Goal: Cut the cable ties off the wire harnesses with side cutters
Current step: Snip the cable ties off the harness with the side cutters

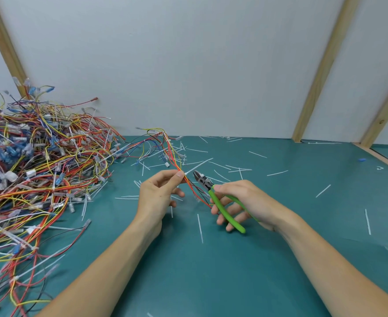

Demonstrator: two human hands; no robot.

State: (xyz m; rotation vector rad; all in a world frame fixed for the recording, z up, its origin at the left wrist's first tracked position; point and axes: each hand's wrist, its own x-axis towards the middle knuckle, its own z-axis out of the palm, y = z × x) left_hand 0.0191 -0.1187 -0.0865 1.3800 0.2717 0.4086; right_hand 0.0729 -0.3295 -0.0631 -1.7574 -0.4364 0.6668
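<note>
Green-handled side cutters point(213, 193) sit gripped in my right hand point(245, 202), steel jaws slightly parted just beside the white cable tie point(186, 173). My left hand point(158, 193) pinches the thin wire harness point(177, 161) at that tie — lifting it off the teal counter point(211, 271) for a clean bite.
</note>
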